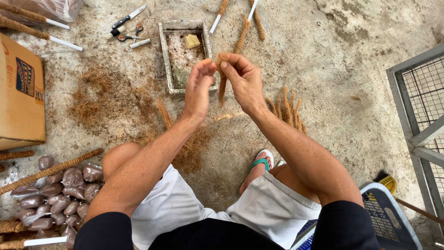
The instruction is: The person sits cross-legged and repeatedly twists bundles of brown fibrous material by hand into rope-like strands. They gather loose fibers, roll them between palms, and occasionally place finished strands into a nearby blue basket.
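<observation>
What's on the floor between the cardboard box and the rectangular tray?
In the head view, a spread of loose brown coir fibre lies on the concrete between the cardboard box and the tray.

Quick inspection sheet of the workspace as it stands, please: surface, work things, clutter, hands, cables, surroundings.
Surface: rough concrete floor, strewn with loose coir fibre.
Job's things: fibre-wrapped stick, hanging upright from both hands.
Clutter: tray holding a yellow block; knife; scissors; finished sticks; bagged brown pieces; cardboard box.
Hands: left hand and right hand pinch the stick's top.
Cables: nothing seen.
Surroundings: wire cage, blue crate.
</observation>
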